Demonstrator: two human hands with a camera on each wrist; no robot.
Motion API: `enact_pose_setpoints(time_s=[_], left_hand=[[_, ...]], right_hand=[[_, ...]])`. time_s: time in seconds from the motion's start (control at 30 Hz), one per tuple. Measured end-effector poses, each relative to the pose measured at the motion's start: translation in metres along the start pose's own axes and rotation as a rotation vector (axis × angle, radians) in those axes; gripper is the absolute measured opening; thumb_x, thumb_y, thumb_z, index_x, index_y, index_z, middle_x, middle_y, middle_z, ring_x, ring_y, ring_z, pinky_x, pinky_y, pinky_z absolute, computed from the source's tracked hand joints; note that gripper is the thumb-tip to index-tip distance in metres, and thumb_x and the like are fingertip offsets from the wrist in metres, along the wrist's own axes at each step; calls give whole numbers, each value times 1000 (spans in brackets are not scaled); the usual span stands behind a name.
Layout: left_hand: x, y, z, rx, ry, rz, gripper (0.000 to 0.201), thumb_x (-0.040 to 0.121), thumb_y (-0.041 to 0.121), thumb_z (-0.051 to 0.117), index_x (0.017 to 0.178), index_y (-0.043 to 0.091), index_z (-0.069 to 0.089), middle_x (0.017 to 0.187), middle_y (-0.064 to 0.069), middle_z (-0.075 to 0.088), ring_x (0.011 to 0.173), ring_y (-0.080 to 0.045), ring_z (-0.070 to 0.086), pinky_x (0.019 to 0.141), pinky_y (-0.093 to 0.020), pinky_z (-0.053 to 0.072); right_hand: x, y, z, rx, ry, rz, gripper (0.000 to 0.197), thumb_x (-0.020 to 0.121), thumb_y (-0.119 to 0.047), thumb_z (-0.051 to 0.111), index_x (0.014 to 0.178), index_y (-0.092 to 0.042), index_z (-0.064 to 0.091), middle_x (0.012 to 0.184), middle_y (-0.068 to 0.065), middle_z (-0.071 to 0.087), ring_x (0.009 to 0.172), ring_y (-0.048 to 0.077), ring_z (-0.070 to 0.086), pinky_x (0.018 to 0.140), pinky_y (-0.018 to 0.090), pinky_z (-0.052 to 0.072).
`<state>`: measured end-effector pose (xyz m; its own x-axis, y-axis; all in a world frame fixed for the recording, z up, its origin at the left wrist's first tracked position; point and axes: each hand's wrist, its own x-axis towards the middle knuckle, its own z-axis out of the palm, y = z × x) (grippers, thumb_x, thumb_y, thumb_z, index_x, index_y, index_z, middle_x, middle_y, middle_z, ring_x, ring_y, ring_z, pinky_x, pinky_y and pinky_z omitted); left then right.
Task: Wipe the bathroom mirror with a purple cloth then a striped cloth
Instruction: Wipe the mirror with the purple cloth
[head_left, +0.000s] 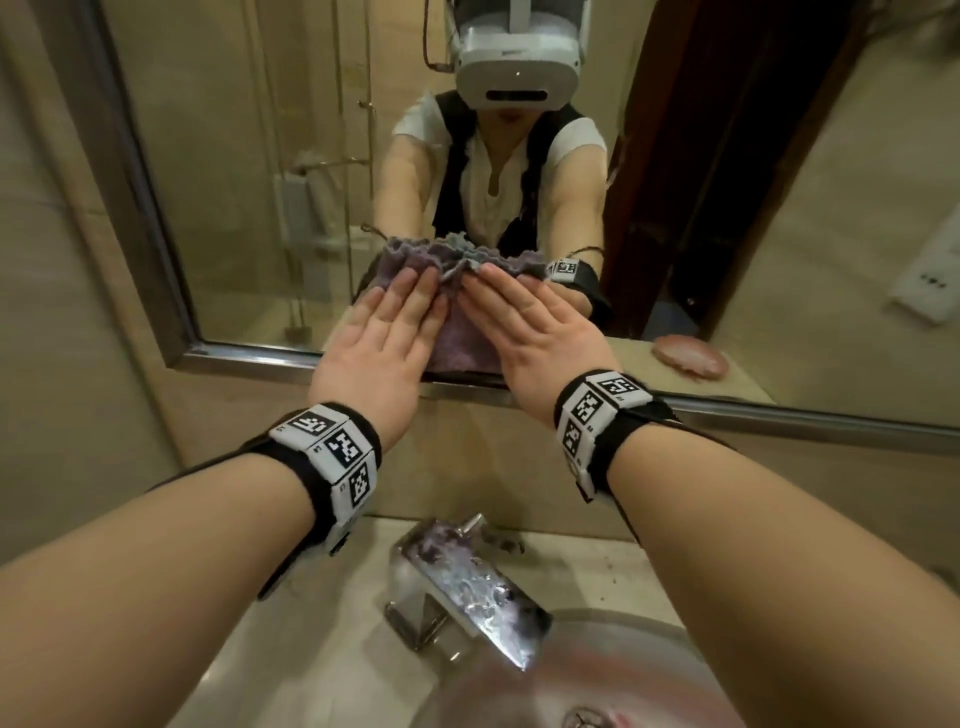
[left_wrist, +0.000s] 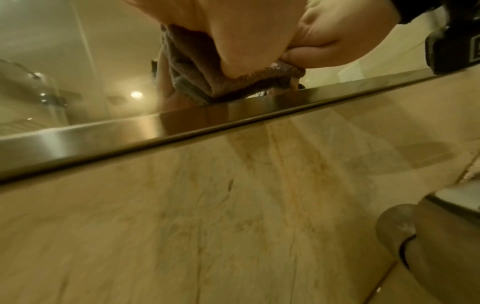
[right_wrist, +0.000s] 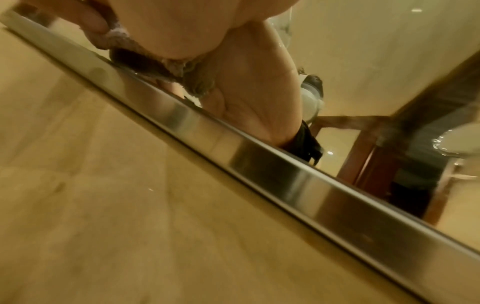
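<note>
The purple cloth (head_left: 464, 340) lies flat against the lower part of the bathroom mirror (head_left: 249, 171), just above its metal bottom frame (head_left: 779, 413). My left hand (head_left: 384, 332) presses on the cloth's left half with straight fingers. My right hand (head_left: 524, 322) presses on its right half the same way. In the left wrist view the palm (left_wrist: 249, 39) bears on the bunched cloth (left_wrist: 197, 72) at the frame (left_wrist: 233, 113). In the right wrist view the cloth's edge (right_wrist: 122, 41) shows under the palm (right_wrist: 182, 30). No striped cloth is in view.
A chrome faucet (head_left: 467, 582) stands below my wrists over a round basin (head_left: 623, 675). A pink soap dish (head_left: 688, 354) sits on the ledge at the mirror's right end. Beige tiled wall (left_wrist: 207, 216) runs under the frame.
</note>
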<state>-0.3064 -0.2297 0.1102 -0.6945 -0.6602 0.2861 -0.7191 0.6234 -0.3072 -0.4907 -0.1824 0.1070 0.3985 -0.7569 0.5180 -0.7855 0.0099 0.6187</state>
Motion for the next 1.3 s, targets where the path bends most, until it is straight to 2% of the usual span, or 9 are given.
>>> enact_pose_setpoints(time_s=[0.13, 0.23, 0.47, 0.63, 0.73, 0.9, 0.97, 1.07, 1.3], left_hand=[[12, 29, -18, 62, -3, 104, 56, 87, 17, -1, 125, 8, -42, 117, -10, -59, 111, -23, -53, 95, -36, -37], [25, 59, -35, 92, 6, 179, 55, 83, 16, -6, 124, 8, -42, 115, -9, -58, 110, -21, -51, 101, -37, -34], [48, 125, -61, 89, 84, 228, 56, 85, 16, -3, 128, 6, -37, 118, -10, -55, 114, -20, -46, 101, -37, -30], [59, 153, -77, 100, 129, 261, 55, 92, 15, 5, 129, 6, -36, 131, -6, -45, 136, -22, -30, 102, -36, -27], [62, 165, -83, 119, 149, 272, 56, 91, 15, 5, 129, 6, -35, 132, -6, -43, 137, -23, -29, 102, -36, -26], [65, 160, -82, 159, 156, 260, 59, 86, 16, 1, 130, 6, -36, 124, -10, -52, 119, -20, -43, 101, -37, -30], [65, 156, -82, 194, 159, 282, 61, 84, 17, 1, 130, 6, -37, 125, -10, -51, 118, -20, -44, 101, -38, -29], [64, 147, -82, 236, 174, 299, 63, 83, 20, 2, 130, 5, -36, 129, -11, -47, 119, -22, -43, 102, -38, -26], [51, 97, -72, 264, 148, 154, 65, 98, 21, 18, 127, 4, -38, 123, -13, -52, 118, -23, -44, 100, -39, -29]], right_hand=[[-38, 34, 5, -30, 4, 12, 58, 88, -28, 35, 141, -7, 24, 145, 5, 39, 134, 20, 23, 113, 32, 4], [-71, 62, 6, -76, -5, 51, 63, 86, -35, 37, 141, -8, 24, 144, 5, 42, 137, 21, 22, 113, 32, 5], [-122, 115, 8, -95, 73, 115, 67, 84, -36, 40, 144, -10, 22, 147, 3, 30, 142, 14, -12, 115, 33, 4], [-145, 141, 7, -85, 52, 139, 70, 84, -38, 38, 145, -12, 17, 149, 2, 25, 142, 13, -14, 116, 31, -2], [-153, 153, 6, -97, 35, 149, 69, 84, -40, 37, 144, -10, 18, 148, 2, 31, 142, 14, -14, 117, 31, -3], [-154, 152, 6, -91, 30, 158, 71, 85, -38, 37, 145, -12, 12, 151, 2, 15, 142, 15, -15, 116, 33, -2], [-153, 146, 8, -71, 38, 190, 70, 84, -36, 37, 146, -12, 13, 151, 3, 14, 142, 15, -15, 116, 34, -1], [-146, 138, 9, -51, 32, 212, 76, 85, -37, 36, 149, -14, 0, 152, 3, 12, 142, 16, -14, 116, 34, -2], [-92, 109, -1, -21, 48, 169, 71, 85, -35, 32, 145, -10, 5, 151, -1, 9, 141, 18, -17, 116, 34, -3]])
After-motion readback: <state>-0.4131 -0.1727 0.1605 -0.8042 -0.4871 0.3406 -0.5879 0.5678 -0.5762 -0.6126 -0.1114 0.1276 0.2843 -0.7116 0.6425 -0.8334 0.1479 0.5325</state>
